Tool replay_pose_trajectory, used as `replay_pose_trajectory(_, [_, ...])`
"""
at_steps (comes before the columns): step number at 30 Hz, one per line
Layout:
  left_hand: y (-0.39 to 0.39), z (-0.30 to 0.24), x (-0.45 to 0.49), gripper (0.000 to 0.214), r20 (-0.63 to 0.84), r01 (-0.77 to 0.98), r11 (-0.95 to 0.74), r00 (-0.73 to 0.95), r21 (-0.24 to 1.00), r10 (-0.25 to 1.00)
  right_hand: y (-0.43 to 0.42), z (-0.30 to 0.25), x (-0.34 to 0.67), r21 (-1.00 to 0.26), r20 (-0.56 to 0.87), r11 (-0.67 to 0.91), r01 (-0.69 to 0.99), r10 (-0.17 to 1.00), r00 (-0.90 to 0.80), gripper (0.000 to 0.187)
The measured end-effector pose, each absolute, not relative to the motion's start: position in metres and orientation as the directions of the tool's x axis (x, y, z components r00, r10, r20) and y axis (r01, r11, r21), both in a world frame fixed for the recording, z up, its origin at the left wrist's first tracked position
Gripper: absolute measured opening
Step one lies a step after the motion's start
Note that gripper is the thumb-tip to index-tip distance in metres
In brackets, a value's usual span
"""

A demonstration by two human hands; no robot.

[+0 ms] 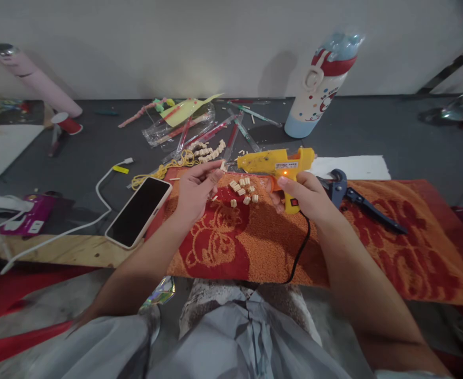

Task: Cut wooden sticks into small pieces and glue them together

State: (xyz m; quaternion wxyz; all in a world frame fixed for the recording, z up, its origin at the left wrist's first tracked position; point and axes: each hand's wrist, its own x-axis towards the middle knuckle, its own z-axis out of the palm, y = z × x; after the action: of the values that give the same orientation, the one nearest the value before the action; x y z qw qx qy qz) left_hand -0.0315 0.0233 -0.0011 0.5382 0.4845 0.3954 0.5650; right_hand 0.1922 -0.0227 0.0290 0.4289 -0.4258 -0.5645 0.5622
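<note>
My right hand (304, 195) is wrapped round the handle of a yellow hot glue gun (263, 161), whose orange light is lit. The gun's nozzle points left, at a small pale wooden piece (224, 166) pinched in the fingertips of my left hand (197, 190). Whether nozzle and piece touch, I cannot tell. Below them, several small pale wooden blocks (242, 188) lie on an orange and red towel (278, 242). A row of similar pieces (212, 152) sits behind my left hand, beside yellow cord (152, 176). The gun's black cable (304, 247) hangs over the towel.
Left of the towel lies a phone (138, 213) near a white charging cable (100, 197). A blue-handled cutter (367, 210) rests on the right. Behind are plastic-wrapped sticks (184, 129), a white-and-blue bottle (314, 100), a pink bottle (37, 79) and a red thread spool (67, 123).
</note>
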Motion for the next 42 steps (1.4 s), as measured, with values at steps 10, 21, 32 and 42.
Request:
replay_pose_trajectory(10, [0.025,-0.003,-0.032,0.036,0.129,-0.239,-0.116,0.043,0.964,0.991,-0.023,0.03,0.195,-0.999,0.003,0.014,0.047,0.977,-0.214,0.05])
replay_pose_trajectory(21, [0.028,0.003,-0.034,0.028,0.005,-0.373,0.027,0.085,0.927,0.996,-0.01,0.024,0.216,-0.685,0.22,0.075,0.725,0.969,0.108,0.03])
replay_pose_trajectory(32, [0.028,0.005,-0.033,0.028,0.026,-0.39,0.01,0.087,0.921,0.996,-0.015,0.01,0.226,0.081,0.064,-0.091,0.993,0.994,0.086,0.032])
replay_pose_trajectory(42, [0.033,0.003,-0.034,0.027,0.047,-0.392,-0.026,0.042,0.919,0.998,-0.02,0.016,0.221,-0.022,0.05,-0.049,0.999,0.998,0.05,0.044])
